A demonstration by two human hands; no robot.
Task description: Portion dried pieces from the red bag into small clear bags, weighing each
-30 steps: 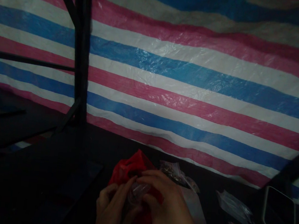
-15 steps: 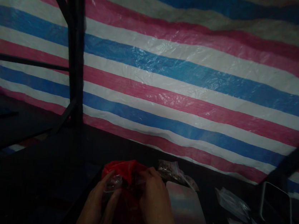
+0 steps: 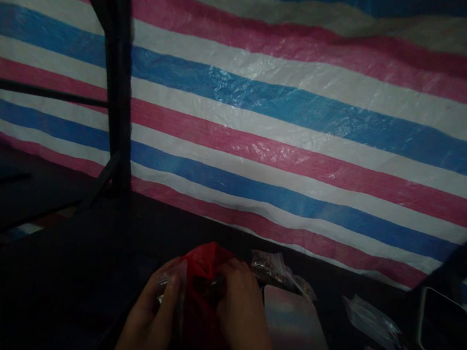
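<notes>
Well short of the bench's [image 3: 177, 222] far edge, pinched a clear plastic packet [image 3: 161, 289] between thumb and fingers of the left hand [image 3: 148, 314]. Dipped the right hand [image 3: 240, 302], fingers curled, into the mouth of a red bag [image 3: 200, 309] between both hands; could not tell its grip. Had tight room rightward: grey panel [image 3: 296, 328] just beside, filled packets [image 3: 269, 269] toward the far edge. Saw a gap, then clear bags [image 3: 372, 323] and a phone [image 3: 447, 334] toward the right side.
</notes>
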